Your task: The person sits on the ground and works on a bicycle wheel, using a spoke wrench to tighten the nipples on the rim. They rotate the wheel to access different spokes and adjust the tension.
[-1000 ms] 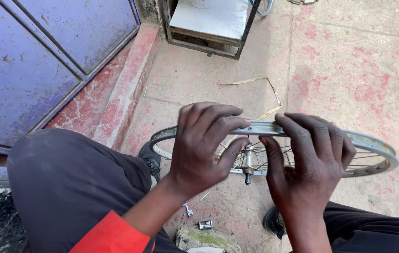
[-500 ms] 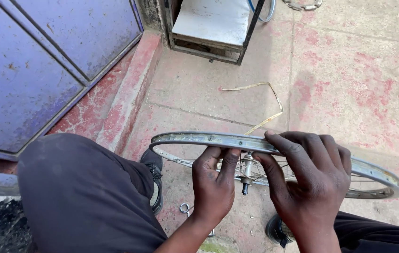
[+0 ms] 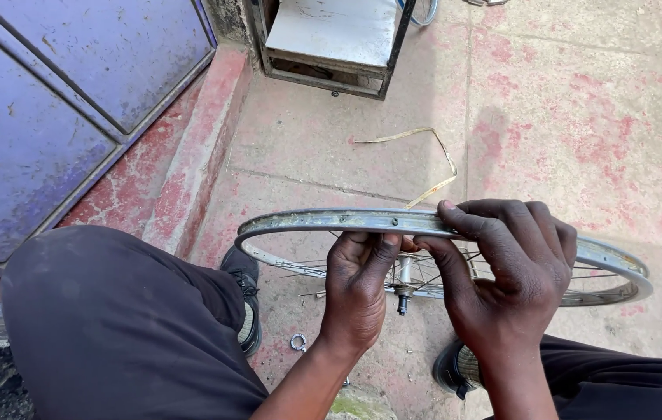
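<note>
A bare wheel with a dull metal rim is held on edge just above the pavement, in front of the person's knees. Everything else is placed against this wheel.

The left hand comes up from below, inside the wheel. Its fingers are curled shut around the near top stretch of the rim, knuckles facing the camera, so it has a firm hold of the rim from underneath.

The right hand lies over the same top stretch, just right of the left hand and touching it. Its thumb presses along the rim's upper face while the fingers fold down over the far side, half closed on the rim.

Behind both hands, in the wheel's middle, sits the hub with its axle end pointing down, thin spokes fanning out to the rim.

Below the wheel's left end stands a dark shoe; another shoe shows under its right half. A small metal ring lies on the ground beneath the wheel, between the shoes.

Beyond the wheel a bent yellowish strip lies on the pavement. Further off stands a metal stand, and to the wheel's far left is a purple door above a red step.
</note>
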